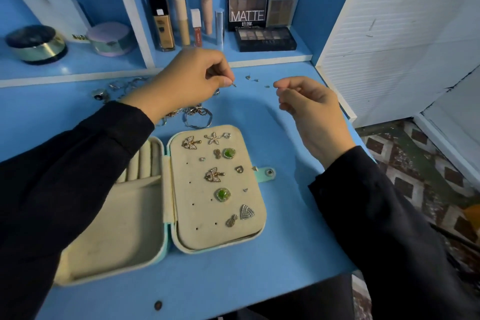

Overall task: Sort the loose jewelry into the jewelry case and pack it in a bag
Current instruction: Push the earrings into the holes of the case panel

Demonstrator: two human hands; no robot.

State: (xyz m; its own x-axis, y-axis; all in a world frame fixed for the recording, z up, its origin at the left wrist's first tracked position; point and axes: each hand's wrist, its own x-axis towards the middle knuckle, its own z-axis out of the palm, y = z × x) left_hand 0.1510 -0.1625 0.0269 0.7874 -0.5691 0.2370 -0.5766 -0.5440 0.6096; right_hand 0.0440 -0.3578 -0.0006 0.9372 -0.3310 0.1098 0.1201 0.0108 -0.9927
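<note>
Near the table back edge, left fingers pinch a stud; right fingers unclear.

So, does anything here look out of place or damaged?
Yes. Rings and chains lie tangled behind the jewelry case, tiny pieces are scattered near the shelf, and a dark chip-like spot marks the table near its front edge.

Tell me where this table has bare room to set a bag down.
Bare table right of the jewelry case up to the table edge, and a strip in front of it. Crowded behind the case: a pile of rings and chains, plus loose studs farther back.
</note>
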